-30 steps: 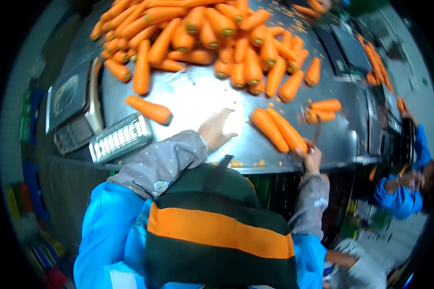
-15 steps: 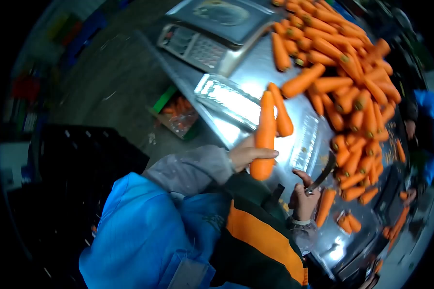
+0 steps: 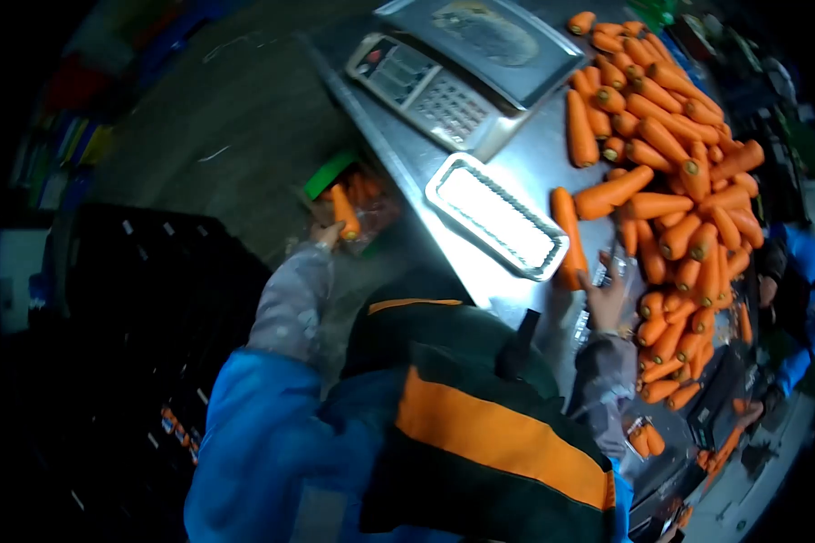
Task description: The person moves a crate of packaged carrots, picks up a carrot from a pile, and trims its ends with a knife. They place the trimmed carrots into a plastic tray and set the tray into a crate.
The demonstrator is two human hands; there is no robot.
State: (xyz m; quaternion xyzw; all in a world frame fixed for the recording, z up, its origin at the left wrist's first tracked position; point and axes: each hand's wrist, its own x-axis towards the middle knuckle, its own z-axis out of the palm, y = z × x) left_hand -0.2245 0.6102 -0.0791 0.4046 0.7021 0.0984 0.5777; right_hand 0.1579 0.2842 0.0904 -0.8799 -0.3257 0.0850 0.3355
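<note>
Left hand is holding a long orange carrot in closed fingers off the shiny steel table, above the green-rimmed floor crate; right hand is resting beside the loose carrot pile, grip unclear.

Left of the tray, the left hand is blurring against a carrot, while the grip of the right hand is hiding from view.
</note>
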